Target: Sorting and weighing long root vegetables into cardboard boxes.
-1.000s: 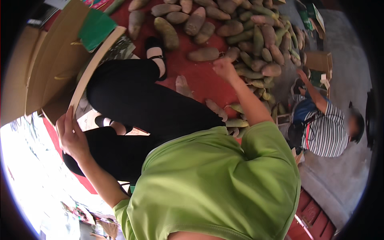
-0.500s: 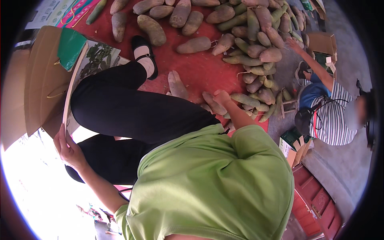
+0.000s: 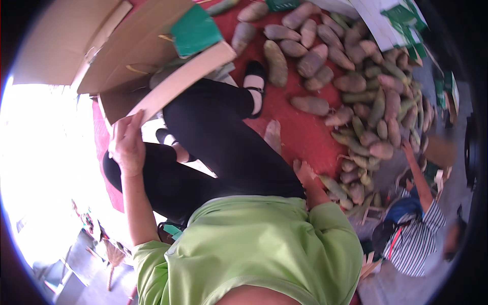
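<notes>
My left hand (image 3: pixel 127 145) is closed on the edge of a cardboard box (image 3: pixel 183 73), which stands open at my left with a green patch on its flap. At my right thigh, my right hand (image 3: pixel 307 177) reaches down and grips a long radish (image 3: pixel 297 165), most of it hidden by the hand and my leg. Another pale radish (image 3: pixel 273 136) lies just beyond my thigh on the red ground cover (image 3: pixel 310 137). Farther right spreads a big heap of green and purplish-brown radishes (image 3: pixel 378 107).
At the right a person in a striped shirt (image 3: pixel 419 234) reaches a hand into the heap's edge. A white and green carton (image 3: pixel 386 23) stands at the far right. My black shoe (image 3: pixel 255 84) is beside several loose radishes. A broom (image 3: pixel 113 254) shows at lower left.
My view has swung left, so the scene sits farther right in it. My left hand still holds the box edge, and my right hand stays low by the same radish.
</notes>
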A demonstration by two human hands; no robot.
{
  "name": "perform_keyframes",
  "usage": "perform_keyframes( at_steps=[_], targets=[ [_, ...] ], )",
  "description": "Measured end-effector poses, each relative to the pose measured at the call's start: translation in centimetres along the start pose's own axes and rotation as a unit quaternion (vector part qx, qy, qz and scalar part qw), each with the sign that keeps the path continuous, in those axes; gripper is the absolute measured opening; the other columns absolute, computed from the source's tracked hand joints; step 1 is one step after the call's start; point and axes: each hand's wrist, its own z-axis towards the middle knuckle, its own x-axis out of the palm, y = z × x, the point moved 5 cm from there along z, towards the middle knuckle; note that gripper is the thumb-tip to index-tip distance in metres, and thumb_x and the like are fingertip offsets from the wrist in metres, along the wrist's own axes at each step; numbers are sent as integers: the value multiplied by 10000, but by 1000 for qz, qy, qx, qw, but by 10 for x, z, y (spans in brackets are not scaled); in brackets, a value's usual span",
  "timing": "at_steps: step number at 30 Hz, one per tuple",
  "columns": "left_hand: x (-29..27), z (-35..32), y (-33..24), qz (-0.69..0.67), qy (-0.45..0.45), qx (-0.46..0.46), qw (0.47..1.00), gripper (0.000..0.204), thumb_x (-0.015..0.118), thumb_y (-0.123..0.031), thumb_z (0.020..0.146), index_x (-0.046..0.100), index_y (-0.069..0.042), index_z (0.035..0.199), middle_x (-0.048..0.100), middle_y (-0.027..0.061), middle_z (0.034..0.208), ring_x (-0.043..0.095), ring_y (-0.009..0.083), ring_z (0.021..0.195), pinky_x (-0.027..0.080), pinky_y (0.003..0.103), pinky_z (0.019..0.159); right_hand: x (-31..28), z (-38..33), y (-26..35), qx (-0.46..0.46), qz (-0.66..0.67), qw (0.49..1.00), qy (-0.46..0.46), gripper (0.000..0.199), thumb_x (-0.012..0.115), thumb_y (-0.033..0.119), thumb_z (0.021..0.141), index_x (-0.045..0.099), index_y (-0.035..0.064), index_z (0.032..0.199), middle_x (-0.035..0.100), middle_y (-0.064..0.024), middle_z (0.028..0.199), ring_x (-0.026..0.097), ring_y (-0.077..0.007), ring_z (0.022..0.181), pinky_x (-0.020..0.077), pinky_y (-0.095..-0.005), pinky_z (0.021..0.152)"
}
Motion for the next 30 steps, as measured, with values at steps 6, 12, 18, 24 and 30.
perform_keyframes(
  at_steps=[6,12,18,24,30],
  targets=[
    [-4,-1,1,-15,6,-28,999,329,648,-19,678,706,-147,975,609,12,837,609,206,810,489,331,715,-8,15,-8,-53,-7,998,-19,655,724,334,701,451,80,1240,542,-173,1232,524,-356,1151,424,-458,966],
    [-7,0,8,-30,-7,-38,999,313,656,-54,671,709,-165,959,610,-3,838,613,205,823,468,350,746,-69,38,27,-149,106,977,-113,756,765,304,659,422,45,1281,570,-196,1198,536,-405,1110,453,-443,911],
    [-12,0,13,-58,-20,-10,998,281,633,-76,699,708,-144,962,601,6,830,609,201,813,489,342,695,-193,-5,131,-345,327,864,-168,620,731,19,697,452,24,1251,583,-113,1136,572,-234,1036,461,-335,880],
    [-17,-9,10,-86,-34,26,995,314,623,-115,691,677,-94,1000,589,9,845,606,186,813,505,331,702,-325,-125,235,-481,383,757,-219,651,711,11,756,385,9,1319,525,-114,1191,514,-197,1104,433,-330,933],
    [-18,-13,13,-108,-30,38,993,319,611,-137,704,662,-106,1018,583,2,864,596,179,839,500,325,712,-392,-242,338,-647,428,604,-187,591,712,6,771,400,-13,1272,506,-106,1208,513,-195,1120,418,-338,972]
  ],
)
